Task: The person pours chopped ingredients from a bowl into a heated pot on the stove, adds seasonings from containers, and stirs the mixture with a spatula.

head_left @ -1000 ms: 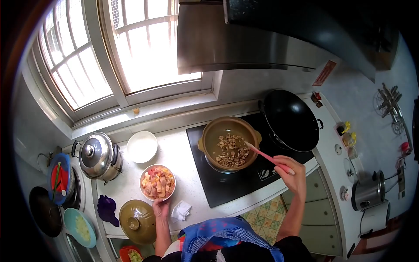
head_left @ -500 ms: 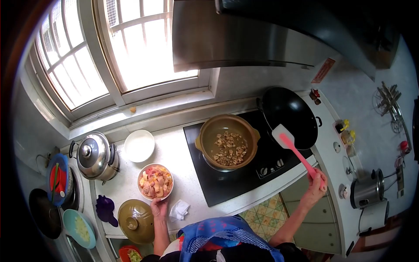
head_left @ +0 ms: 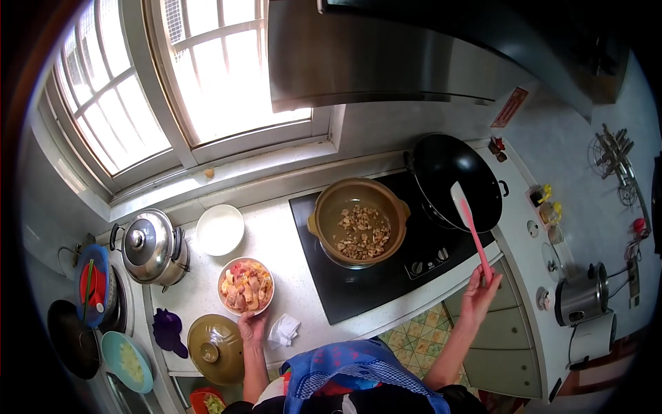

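My right hand (head_left: 476, 297) is closed round the pink handle of a spatula (head_left: 472, 228), its pale blade pointing up in front of the black wok (head_left: 456, 179). The blade is now seen nearly edge-on. At the lower rim of a white bowl of raw meat pieces (head_left: 245, 286), my left hand (head_left: 252, 328) grips the bowl, with some fingers hidden beneath it. To the right of the bowl, a brown clay pot (head_left: 329, 231) stands on the black cooktop (head_left: 324, 293) with browned chopped bits inside. A brown pot lid (head_left: 224, 345) lies by my left wrist.
An empty white bowl (head_left: 221, 230) and a lidded steel pot (head_left: 155, 248) stand behind, near the window. A crumpled white tissue (head_left: 283, 330) and a purple cloth-like item (head_left: 167, 331) lie on the counter. At left is a light-blue bowl (head_left: 110, 348). A range hood (head_left: 372, 69) hangs overhead.
My right hand has moved left and turned the spatula, so its blade swung from flat-on to nearly edge-on and shifted right. My left hand and the meat bowl stay put.
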Motion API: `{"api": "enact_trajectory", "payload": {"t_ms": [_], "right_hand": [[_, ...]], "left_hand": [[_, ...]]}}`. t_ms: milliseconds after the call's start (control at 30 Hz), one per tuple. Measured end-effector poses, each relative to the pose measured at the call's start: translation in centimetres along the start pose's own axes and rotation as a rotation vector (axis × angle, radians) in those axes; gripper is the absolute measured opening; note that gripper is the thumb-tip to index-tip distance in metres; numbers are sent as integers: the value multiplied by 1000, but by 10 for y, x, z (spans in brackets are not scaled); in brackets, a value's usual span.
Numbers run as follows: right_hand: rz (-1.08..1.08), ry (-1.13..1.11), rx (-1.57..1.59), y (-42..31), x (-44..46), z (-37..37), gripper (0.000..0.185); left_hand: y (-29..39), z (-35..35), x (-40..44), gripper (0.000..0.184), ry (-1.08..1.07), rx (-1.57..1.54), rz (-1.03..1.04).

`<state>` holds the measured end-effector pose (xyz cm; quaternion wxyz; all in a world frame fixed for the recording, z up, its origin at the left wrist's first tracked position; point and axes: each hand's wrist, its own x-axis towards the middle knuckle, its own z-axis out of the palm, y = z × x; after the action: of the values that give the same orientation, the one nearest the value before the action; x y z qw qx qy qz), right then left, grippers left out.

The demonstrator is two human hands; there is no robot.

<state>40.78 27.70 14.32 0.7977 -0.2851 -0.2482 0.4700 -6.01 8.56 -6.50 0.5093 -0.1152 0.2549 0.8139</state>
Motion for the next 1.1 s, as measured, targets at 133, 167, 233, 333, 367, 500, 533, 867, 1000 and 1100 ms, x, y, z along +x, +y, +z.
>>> {"api": "enact_trajectory", "payload": {"t_ms": [133,167,233,333,367,500,533,867,1000,1100], "right_hand": [[287,79,284,16,-6,-3,37],[303,66,236,20,-10,0,37],[307,3,155,24,-17,9,33],[169,20,-48,21,-24,34,27],[170,19,-49,16,-26,44,27],[-81,-266,-538,1,-26,65,17],[-199,-424,-800,-2,-26,68,17],[-45,-1092,-1185,11,-23,139,20],[-130,-1236,-1143,67,-10,129,20],[-242,-1090,-1086,96,2,134,20]], "left_hand": [[0,-2,1,72,-21,0,-11],[1,-2,1,72,-23,-2,-11],[0,-1,1,72,-17,-6,-8],[1,-6,2,72,1,-18,-1],[0,-7,2,72,8,-26,-2],[-1,-8,3,72,-10,-18,8],[-1,-8,4,72,-12,-15,9],[0,-5,1,72,11,-27,-7],[-1,-3,0,72,10,-17,3],[0,-3,0,72,1,-17,-3]]}}
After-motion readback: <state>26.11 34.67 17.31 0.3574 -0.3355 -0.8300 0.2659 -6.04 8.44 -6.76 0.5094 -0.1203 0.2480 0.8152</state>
